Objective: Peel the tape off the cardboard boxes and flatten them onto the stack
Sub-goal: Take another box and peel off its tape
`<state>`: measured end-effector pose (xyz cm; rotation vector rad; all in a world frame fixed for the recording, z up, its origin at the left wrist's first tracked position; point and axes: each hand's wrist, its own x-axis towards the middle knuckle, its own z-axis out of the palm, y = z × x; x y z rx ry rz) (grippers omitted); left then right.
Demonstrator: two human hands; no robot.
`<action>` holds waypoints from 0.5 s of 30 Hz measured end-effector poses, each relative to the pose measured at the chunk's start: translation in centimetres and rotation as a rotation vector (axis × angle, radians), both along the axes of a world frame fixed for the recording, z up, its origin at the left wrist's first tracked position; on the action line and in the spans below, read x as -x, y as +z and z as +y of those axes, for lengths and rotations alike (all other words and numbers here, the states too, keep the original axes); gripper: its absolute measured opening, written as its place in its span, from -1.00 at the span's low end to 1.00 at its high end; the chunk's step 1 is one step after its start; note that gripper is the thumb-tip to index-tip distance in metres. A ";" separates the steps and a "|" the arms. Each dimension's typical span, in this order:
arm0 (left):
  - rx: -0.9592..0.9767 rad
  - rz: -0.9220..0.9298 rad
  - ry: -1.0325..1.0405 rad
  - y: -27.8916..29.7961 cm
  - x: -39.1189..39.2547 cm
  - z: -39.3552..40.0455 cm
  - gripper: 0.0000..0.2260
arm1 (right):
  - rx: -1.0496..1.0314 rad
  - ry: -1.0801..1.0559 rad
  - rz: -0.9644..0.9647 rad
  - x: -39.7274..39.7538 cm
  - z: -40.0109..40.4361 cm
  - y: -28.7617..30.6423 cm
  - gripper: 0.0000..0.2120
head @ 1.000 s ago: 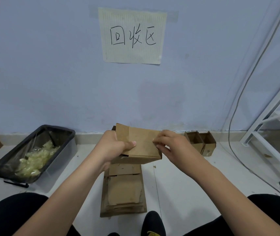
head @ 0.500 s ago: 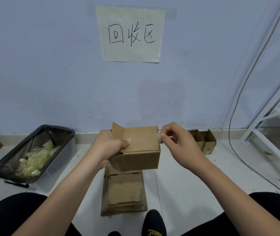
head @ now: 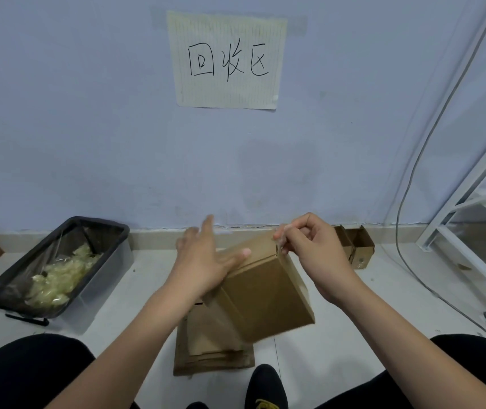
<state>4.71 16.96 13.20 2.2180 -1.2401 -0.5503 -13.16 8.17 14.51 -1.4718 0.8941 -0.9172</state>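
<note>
floor (head: 339, 335): pale tiles, runs up to the wall
bin (head: 100, 278): far left, dark liner, crumpled clear tape inside
flattened stack (head: 206, 355): middle, near the shoes
open boxes (head: 353, 246): two, by the skirting
cable (head: 430, 290): trails along the right

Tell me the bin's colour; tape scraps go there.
Black rim, grey translucent walls: the bin, head view.

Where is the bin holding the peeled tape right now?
In the head view the black bin sits on the floor at left against the wall, left of the flattened cardboard stack.
</note>
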 end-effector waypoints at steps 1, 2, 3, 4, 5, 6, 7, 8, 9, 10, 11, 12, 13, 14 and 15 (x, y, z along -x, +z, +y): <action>0.031 -0.047 -0.133 0.2 0.5 0.0 0.00 | -0.002 0.020 0.017 -0.2 0.2 -0.2 -0.92; 0.058 -0.013 -0.280 0.4 0.9 0.0 -0.02 | -0.006 0.043 0.034 -0.3 0.3 -0.4 -0.92; 0.050 0.059 -0.399 0.4 1.3 0.0 -0.05 | -0.012 0.066 0.049 -0.5 0.5 -0.6 -0.92; 0.025 0.109 -0.471 0.2 1.7 0.0 -0.06 | -0.018 0.086 0.063 -0.6 0.7 -0.7 -0.93; 0.010 0.120 -0.492 -0.3 2.0 0.0 -0.05 | -0.022 0.106 0.071 -0.8 0.9 -0.7 -0.95; 0.001 0.096 -0.482 -0.5 2.2 -0.1 -0.05 | -0.026 0.122 0.070 -0.8 1.0 -0.7 -0.95; -0.006 0.059 -0.464 -0.7 2.2 -0.1 -0.08 | -0.029 0.130 0.062 -0.8 1.0 -0.6 -0.95; -0.009 0.028 -0.456 -0.7 2.2 -0.1 -0.15 | -0.029 0.129 0.051 -0.7 0.9 -0.5 -0.94; -0.009 0.010 -0.453 -0.7 2.2 0.0 -0.23 | -0.031 0.121 0.038 -0.6 0.7 -0.3 -0.92; -0.003 0.005 -0.451 -0.6 2.0 0.0 -0.32 | -0.041 0.114 0.018 -0.4 0.6 -0.2 -0.91; 0.008 0.009 -0.444 -0.5 1.8 0.0 -0.38 | -0.058 0.113 -0.004 -0.3 0.5 -0.1 -0.88; 0.017 0.014 -0.437 -0.5 1.6 0.0 -0.42 | -0.073 0.117 -0.024 -0.3 0.4 -0.1 -0.86; 0.027 0.015 -0.434 -0.4 1.4 0.0 -0.45 | -0.081 0.121 -0.039 -0.3 0.4 -0.2 -0.83; 0.036 0.014 -0.434 -0.4 1.4 0.1 -0.46 | -0.084 0.121 -0.050 -0.4 0.5 -0.2 -0.81; 0.044 0.019 -0.432 -0.4 1.3 0.1 -0.47 | -0.081 0.117 -0.056 -0.5 0.5 -0.3 -0.80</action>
